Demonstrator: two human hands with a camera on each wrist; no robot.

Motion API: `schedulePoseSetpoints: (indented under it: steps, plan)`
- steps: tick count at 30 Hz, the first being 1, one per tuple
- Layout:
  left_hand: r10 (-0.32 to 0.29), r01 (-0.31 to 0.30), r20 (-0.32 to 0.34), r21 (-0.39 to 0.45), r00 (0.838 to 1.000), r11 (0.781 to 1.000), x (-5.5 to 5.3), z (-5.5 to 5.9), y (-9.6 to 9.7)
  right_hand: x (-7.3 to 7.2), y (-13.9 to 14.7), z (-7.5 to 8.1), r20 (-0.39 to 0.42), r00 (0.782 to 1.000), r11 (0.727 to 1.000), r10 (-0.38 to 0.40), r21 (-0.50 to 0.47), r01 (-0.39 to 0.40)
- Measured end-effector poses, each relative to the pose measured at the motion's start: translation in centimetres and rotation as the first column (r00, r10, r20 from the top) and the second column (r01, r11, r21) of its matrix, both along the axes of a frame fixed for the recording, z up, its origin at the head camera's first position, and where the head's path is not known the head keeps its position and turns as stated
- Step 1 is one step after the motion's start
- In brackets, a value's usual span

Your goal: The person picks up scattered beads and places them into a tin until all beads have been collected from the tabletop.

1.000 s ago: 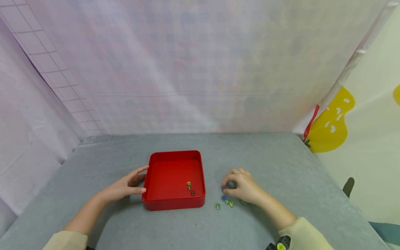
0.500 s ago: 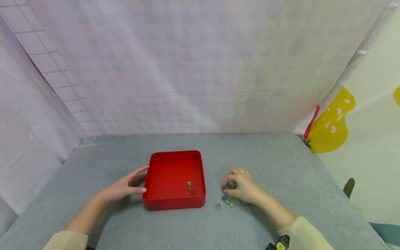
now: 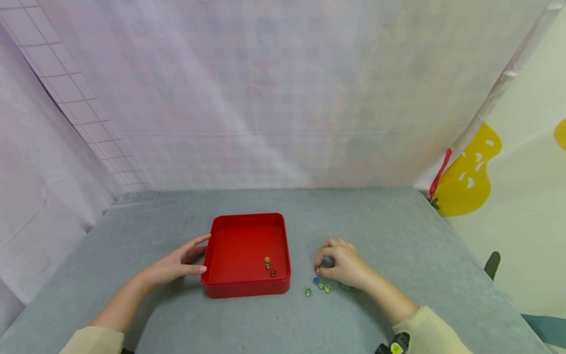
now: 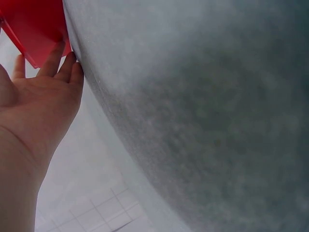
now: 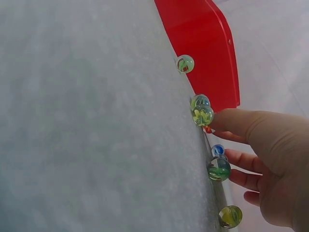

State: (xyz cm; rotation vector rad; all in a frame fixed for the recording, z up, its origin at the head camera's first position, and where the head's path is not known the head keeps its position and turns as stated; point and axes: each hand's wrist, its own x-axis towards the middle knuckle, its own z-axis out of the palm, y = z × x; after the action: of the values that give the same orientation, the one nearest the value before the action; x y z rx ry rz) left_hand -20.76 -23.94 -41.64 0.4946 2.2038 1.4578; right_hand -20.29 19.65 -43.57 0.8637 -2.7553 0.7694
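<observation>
A square red tray [image 3: 247, 290] sits on the grey table, with several small amber and brown marbles [image 3: 267, 266] inside near its right side. My left hand [image 3: 174, 265] rests against the tray's left side, fingers extended and thumb at the rim; the left wrist view shows its fingertips against the red wall. To the right of the tray, my right hand [image 3: 347, 265] pinches a small reddish marble [image 5: 207, 129] between thumb and index finger, low over the table. Just below its fingers lie a blue marble [image 3: 316, 280] and several green marbles [image 3: 327, 289].
A lone green marble [image 3: 308, 292] lies between the tray and the group. In the right wrist view, a yellow-green marble [image 5: 230, 216] lies beyond the little finger. A pale patterned curtain [image 3: 283, 98] hangs behind the table.
</observation>
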Motion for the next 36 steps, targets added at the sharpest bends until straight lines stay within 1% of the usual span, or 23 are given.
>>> schedulePoseSetpoints:
  steps: [11, 15, 21, 36]
  plan:
    - [-0.006, 0.006, -0.003, 0.001, 1.000, 1.000, -0.02, 0.02, -0.06, -0.02, 0.05, 0.11, -0.032, 0.999, 1.000, 0.014, -0.018, -0.015]
    - [-0.008, 0.008, 0.007, 0.007, 1.000, 1.000, -0.01, 0.06, -0.06, 0.01, 0.01, 0.21, -0.026, 1.000, 1.000, 0.015, -0.026, -0.015]
    - [-0.005, 0.005, -0.002, -0.002, 1.000, 1.000, 0.09, 0.11, -0.07, 0.06, 0.01, 0.32, -0.009, 1.000, 0.999, 0.010, -0.039, -0.010]
    - [0.015, -0.015, 0.016, -0.010, 1.000, 1.000, 0.10, 0.23, 0.06, 0.11, -0.52, 0.88, -0.005, 1.000, 0.998, 0.005, -0.062, -0.006]
